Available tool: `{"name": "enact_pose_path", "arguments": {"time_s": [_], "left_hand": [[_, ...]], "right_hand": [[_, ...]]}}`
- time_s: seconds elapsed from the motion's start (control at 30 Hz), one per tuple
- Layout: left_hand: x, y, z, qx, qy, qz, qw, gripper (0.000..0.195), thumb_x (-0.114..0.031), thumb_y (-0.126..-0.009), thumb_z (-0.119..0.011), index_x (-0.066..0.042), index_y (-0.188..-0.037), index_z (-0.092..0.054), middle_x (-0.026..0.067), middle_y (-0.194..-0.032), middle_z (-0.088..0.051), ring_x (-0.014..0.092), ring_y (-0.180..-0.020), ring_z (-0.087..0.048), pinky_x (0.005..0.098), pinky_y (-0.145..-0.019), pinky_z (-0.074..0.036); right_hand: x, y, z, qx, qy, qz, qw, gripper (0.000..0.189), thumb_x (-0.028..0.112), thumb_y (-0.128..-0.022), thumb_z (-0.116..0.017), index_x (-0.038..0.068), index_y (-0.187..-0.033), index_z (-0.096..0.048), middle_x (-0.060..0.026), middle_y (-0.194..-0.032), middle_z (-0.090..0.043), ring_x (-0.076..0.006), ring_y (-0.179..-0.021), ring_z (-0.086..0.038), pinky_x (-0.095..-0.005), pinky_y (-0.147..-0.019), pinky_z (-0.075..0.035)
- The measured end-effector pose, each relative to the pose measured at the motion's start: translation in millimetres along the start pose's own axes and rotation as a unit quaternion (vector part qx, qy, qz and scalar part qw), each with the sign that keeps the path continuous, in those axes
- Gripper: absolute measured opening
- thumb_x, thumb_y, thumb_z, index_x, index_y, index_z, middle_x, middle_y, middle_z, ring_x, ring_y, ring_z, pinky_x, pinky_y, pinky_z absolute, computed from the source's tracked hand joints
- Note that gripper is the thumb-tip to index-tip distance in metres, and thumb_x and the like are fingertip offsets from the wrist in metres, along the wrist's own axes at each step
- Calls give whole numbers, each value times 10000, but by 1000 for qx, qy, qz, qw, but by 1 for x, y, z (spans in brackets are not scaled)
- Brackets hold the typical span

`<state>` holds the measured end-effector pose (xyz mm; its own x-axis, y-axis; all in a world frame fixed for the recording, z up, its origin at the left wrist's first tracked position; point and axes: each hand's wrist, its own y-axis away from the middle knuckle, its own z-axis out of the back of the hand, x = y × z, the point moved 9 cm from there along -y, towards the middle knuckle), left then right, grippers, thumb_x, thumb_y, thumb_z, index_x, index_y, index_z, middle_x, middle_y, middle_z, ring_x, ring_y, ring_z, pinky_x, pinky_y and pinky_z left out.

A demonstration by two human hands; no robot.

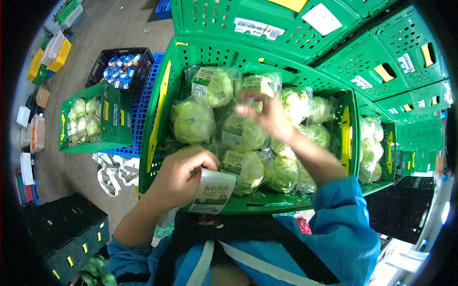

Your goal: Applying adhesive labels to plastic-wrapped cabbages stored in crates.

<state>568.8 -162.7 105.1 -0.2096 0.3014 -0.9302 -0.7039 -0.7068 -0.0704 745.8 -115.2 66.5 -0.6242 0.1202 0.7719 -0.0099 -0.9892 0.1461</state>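
A green plastic crate [282,207] full of lettuce heads in clear plastic bags lies before me. My left hand [182,175] is closed on a strip of printed labels [214,191], held over the crate's near left part. My right hand [264,114], slightly blurred, is over the bagged heads with its fingers spread; whether it touches one is unclear. Under its fingers sits a labelled bagged lettuce [259,84] at the back. Labels also show on the bagged lettuce [247,171] at the front and on another [216,85] at the back left. The left head [193,121] has a small sticker.
Stacked green crates [365,64] rise behind and to the right. At left, a green crate of lettuce [120,125] and a black crate of blue packages [143,71] stand on a blue pallet [148,103]. White strips [109,175] litter the floor. Black crates [86,228] stand lower left.
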Motion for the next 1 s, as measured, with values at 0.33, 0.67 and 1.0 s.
{"name": "enact_pose_path", "arguments": {"time_s": [0.33,0.67,1.0], "left_hand": [[-12,-3,-26,-19,-217,-52,975,306,44,-710,-566,-24,-521,-335,69,-554,-472,140,-482,-460,275,-447,-320],[-4,-4,-24,-120,88,39,988,191,126,-667,-510,-64,-654,-493,59,-762,-574,118,-665,-535,257,-592,-406],[-48,-23,-73,-107,-90,-65,988,133,14,-641,-628,-52,-638,-513,79,-585,-500,233,-519,-490,312,-491,-361]], "right_hand": [[-8,75,46,-23,-54,-30,998,161,130,-744,-660,60,-872,-593,-41,-736,-630,-115,-622,-584,-263,-569,-466],[-158,-17,132,-141,417,-34,897,595,382,-582,-745,88,-1038,-502,-140,-984,-570,-306,-867,-561,-403,-728,-460],[33,138,25,151,-140,207,956,275,219,-721,-687,27,-896,-596,-115,-804,-625,-233,-705,-611,-319,-622,-478]]}}
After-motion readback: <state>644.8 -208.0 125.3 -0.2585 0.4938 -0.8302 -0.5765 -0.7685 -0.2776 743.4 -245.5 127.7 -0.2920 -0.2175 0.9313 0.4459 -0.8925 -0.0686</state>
